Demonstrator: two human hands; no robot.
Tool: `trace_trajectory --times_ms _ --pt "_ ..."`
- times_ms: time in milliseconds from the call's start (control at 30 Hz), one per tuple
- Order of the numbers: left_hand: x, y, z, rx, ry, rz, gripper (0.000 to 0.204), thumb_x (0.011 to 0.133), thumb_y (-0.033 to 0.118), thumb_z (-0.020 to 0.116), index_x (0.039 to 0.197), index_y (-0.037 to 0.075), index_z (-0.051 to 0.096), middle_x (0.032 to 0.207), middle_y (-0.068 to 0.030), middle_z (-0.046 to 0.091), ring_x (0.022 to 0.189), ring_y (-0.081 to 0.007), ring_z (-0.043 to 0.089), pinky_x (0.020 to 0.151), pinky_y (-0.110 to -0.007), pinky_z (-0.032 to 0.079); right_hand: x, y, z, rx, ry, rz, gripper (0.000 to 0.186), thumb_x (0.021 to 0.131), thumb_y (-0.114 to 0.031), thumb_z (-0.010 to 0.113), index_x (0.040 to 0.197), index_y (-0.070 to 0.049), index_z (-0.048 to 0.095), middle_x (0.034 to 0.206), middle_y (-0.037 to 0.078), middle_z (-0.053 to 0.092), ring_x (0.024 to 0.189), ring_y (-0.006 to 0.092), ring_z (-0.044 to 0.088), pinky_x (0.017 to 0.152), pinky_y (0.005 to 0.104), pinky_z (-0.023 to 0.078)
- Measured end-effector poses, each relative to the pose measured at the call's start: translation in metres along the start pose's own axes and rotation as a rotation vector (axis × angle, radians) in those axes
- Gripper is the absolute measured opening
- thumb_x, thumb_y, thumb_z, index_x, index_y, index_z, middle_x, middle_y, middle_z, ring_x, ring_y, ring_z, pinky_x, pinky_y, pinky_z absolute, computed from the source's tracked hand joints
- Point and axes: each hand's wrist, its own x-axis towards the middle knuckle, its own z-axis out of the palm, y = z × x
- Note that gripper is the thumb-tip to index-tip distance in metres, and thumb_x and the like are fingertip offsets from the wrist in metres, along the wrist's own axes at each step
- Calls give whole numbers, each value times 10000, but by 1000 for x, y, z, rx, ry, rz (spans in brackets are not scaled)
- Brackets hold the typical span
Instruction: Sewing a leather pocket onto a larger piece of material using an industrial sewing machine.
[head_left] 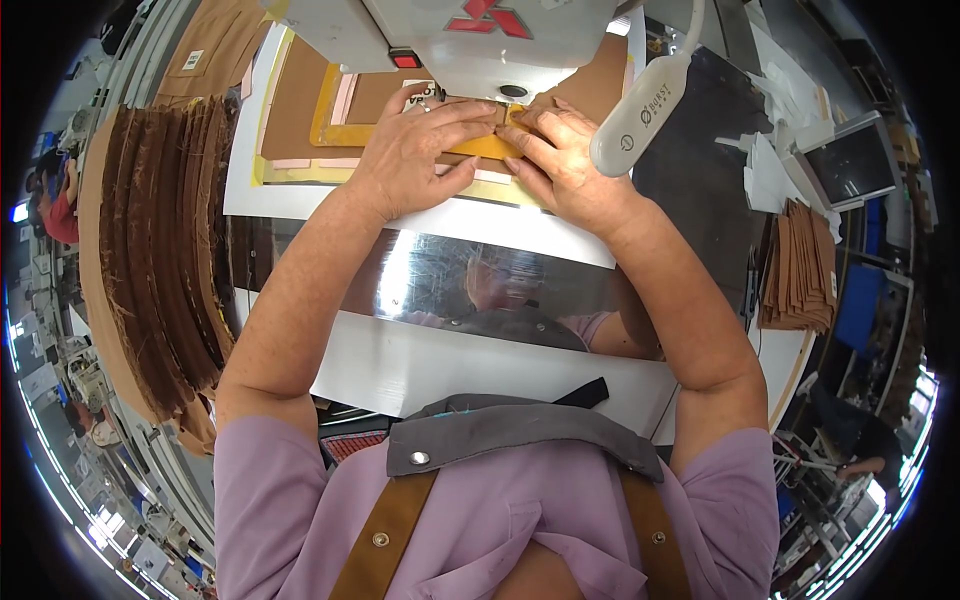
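Head view: left hand (pixel 415 155) and right hand (pixel 568 160), fingers spread, rest on near side of yellow frame (pixel 345 134), presumably steadying brown sheet (pixel 298 85).

My left forearm (pixel 305 275) and right forearm (pixel 685 290) reach from near to far, elbows (pixel 727 372) bent outward, slanting in toward each other. My left hand (pixel 405 155) is palm down, fingers (pixel 452 114) stretched right, thumb (pixel 458 178) apart; my right hand (pixel 580 175), also palm down, points its fingers left and far.
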Motion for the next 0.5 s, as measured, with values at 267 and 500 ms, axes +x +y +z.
trace_trajectory --times_ms 267,500 --pt "16 -13 9 -80 -29 -175 388 833 328 680 1187 200 773 1090 -105 708 1045 -264 629 1096 -437 430 5 18 7 -31 67 64 303 809 -219 830 1043 -52 734 1082 84 707 1032 283 687 956 418 541" --pt "20 -17 16 -49 67 -225 369 797 307 713 1117 140 790 1050 -145 695 1057 -314 620 977 -420 509 7 27 5 34 157 -10 270 825 -173 828 1001 -1 719 1010 115 702 912 288 710 841 379 581"
